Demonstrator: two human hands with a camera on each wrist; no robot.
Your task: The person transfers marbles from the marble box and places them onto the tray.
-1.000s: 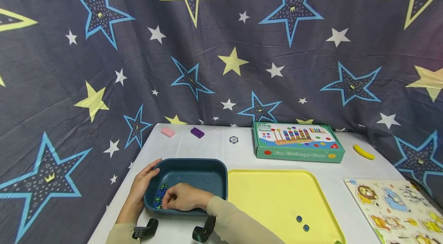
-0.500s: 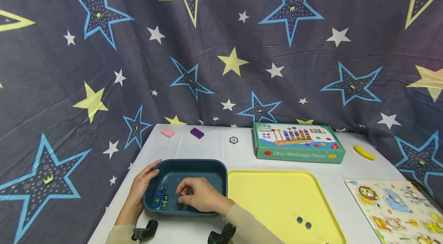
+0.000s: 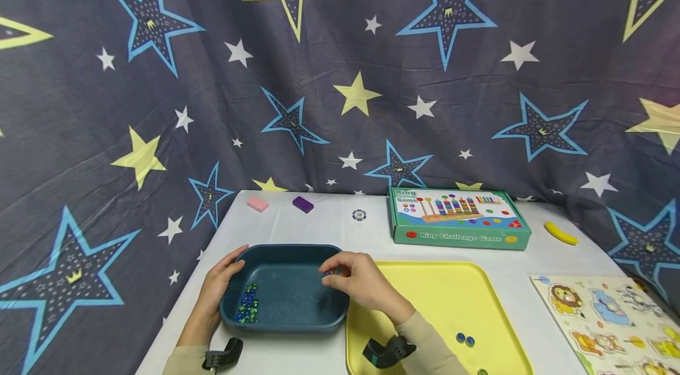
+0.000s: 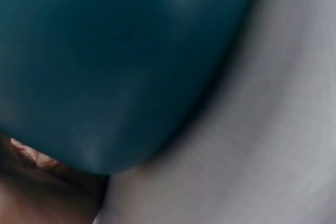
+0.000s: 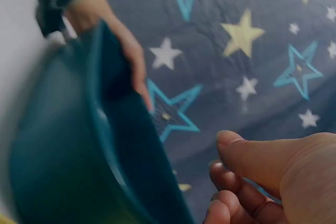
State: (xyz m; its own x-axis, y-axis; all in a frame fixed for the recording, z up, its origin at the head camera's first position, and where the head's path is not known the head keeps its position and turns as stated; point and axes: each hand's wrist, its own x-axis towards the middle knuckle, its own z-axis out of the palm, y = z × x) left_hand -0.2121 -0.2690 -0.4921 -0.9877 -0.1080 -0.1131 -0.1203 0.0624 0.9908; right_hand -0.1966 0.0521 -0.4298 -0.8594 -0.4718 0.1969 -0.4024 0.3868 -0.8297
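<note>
A dark teal tub [image 3: 289, 325] stands on the table with several blue and green glass marbles [image 3: 248, 304] gathered at its left end. My left hand [image 3: 215, 289] grips the tub's left side, thumb at the rim. Over the tub's right rim, my right hand [image 3: 361, 280] pinches a blue marble [image 3: 328, 272] between thumb and fingers. In the right wrist view, the curled right fingers [image 5: 247, 182] are beside the tub [image 5: 58, 145], and the marble is hidden. Two blue marbles [image 3: 465, 339] and a green marble [image 3: 482, 372] lie on the yellow tray [image 3: 425, 298].
Behind the tray lies a green Ring Challenge Game box [image 3: 459, 221]. A pink block [image 3: 257, 204], a purple block [image 3: 303, 204] and a poker chip [image 3: 359, 215] sit along the back. To the right are a yellow curved piece [image 3: 560, 233] and an animal puzzle board [image 3: 605, 322].
My right hand has risen from the marbles at the tub's left end and moved right to its right rim, carrying a blue marble. The left hand has stayed on the tub.
</note>
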